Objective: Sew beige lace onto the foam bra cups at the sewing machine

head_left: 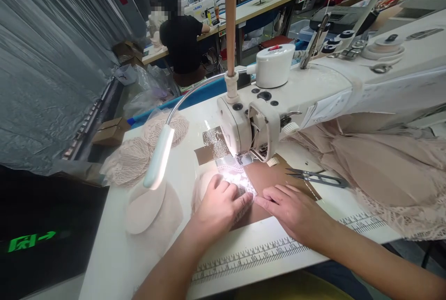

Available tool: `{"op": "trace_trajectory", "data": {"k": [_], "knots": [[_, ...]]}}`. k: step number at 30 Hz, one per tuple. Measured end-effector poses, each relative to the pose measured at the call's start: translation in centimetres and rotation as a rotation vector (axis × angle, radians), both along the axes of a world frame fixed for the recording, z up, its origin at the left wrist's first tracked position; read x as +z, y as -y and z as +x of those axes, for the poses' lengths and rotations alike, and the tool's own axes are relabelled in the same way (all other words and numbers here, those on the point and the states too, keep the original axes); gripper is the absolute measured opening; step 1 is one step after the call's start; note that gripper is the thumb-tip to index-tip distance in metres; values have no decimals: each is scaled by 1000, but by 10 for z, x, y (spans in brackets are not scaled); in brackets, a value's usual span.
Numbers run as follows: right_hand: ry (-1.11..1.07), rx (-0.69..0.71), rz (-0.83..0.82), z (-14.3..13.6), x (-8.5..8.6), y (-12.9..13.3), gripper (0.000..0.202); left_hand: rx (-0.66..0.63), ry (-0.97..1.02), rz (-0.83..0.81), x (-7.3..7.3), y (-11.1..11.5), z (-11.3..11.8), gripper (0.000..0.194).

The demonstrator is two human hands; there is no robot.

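A beige lace fabric piece (237, 180) lies under the sewing machine's needle area (244, 156), its upper part brightly lit. My left hand (219, 202) rests on the piece with curled fingers, its thumb and fingers gripping the lace. At the lace's right edge, my right hand (292, 207) has thumb and forefinger closed on the corner, close to my left thumb. Beneath the lace is a brown plate (275, 177) on the white table. Black thread snips (317, 178) lie to the right of the needle area. My fingers partly cover the lace.
Lace cups (127, 160) and smooth beige pieces (146, 211) lie at the left. A lit gooseneck lamp (160, 158) hangs over the table. More beige lace garments (376, 156) are heaped at the right. A ruler strip (251, 258) runs along the front; a person (181, 40) sits beyond.
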State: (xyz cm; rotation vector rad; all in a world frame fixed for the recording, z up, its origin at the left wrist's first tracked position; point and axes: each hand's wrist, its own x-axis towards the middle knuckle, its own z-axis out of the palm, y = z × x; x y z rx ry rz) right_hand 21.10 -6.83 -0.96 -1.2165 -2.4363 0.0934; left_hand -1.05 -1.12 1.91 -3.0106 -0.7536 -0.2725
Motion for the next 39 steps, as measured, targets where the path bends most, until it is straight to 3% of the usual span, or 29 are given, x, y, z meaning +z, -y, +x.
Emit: {"op": "trace_trajectory", "data": {"k": [18, 25, 30, 35, 39], "knots": [[-99, -44, -19, 6, 1, -1, 36, 19, 40, 13, 1, 4, 3, 28], [32, -56, -46, 3, 5, -10, 41, -30, 119, -89, 1, 3, 10, 25], [81, -55, -41, 1, 2, -13, 50, -36, 28, -47, -5, 3, 8, 32], [70, -71, -16, 1, -4, -10, 54, 35, -51, -45, -9, 4, 7, 52], [81, -85, -1, 0, -7, -9, 53, 81, -48, -62, -9, 5, 9, 55]]}}
